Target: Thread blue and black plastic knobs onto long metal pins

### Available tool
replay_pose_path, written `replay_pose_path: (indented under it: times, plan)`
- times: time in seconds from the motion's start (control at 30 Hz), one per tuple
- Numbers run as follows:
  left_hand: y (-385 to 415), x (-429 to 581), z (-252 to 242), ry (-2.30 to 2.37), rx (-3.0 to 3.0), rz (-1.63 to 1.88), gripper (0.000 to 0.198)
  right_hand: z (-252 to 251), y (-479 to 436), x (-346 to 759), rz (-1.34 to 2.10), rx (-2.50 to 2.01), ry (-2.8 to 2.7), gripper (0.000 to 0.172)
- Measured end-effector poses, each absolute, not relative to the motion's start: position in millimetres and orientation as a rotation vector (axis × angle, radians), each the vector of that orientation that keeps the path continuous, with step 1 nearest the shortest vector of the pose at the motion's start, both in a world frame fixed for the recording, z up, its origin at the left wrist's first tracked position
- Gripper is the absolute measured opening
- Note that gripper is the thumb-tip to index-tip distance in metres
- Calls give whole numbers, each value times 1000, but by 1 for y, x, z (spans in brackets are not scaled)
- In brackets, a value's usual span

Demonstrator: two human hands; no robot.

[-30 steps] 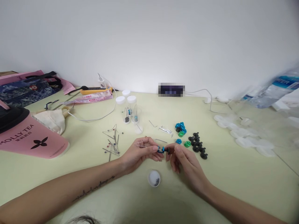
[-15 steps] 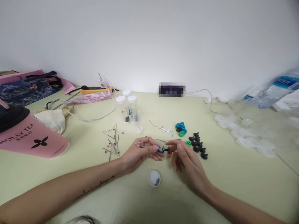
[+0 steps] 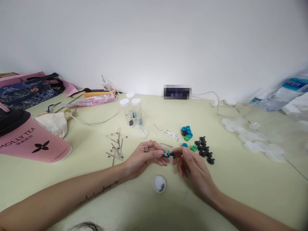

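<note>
Between the thumb and fingers of my left hand (image 3: pixel 149 157) is a small blue metal clamp (image 3: pixel 166 154), with a black thumbscrew (image 3: pixel 172 154) pointing right. A thin bent wire (image 3: pixel 144 148) also sticks out of the left hand. My right hand (image 3: pixel 192 163) has its index fingertip against the thumbscrew's disc head; its thumb stands apart and the lower fingers are loosely curled. Below the hands sits a white cap (image 3: pixel 159 184) with small dark metal parts inside. The clamp is partly hidden by my left fingers.
Bent metal rods (image 3: pixel 116 149) lie left of the hands. Hex keys (image 3: pixel 171 134), blue knobs (image 3: pixel 186 131), green knobs (image 3: pixel 193 148) and black thumbscrews (image 3: pixel 204 149) lie beyond and to the right. Clear capped jars (image 3: pixel 136 110) stand behind. A pink cup (image 3: pixel 40 141) is at left, white lids (image 3: pixel 252 141) at right.
My right index finger has curled slightly at the thumbscrew's head, uncovering a blue knob behind it. The left hand with the clamp has hardly moved.
</note>
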State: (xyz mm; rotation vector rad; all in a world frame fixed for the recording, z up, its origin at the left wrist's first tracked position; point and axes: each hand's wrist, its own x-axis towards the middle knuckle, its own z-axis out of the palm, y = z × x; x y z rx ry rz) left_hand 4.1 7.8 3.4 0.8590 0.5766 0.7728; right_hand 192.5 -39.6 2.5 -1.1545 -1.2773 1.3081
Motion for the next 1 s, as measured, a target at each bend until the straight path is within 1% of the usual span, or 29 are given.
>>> replay_pose_path:
  times: [0.17,0.4,0.67,1.0]
  plan:
    - [8,4,4,580,866,774,14,3,-41,192,1295,-1137,-1247,33]
    - [9,4,3,576,864,767,13,2,-40,193,1298,-1158,-1282,38]
    - [8,4,6,583,879,767,14,4,-41,190,1284,-1127,-1246,26]
    - [8,4,4,591,884,779,15,3,-42,192,1235,-1138,-1293,31]
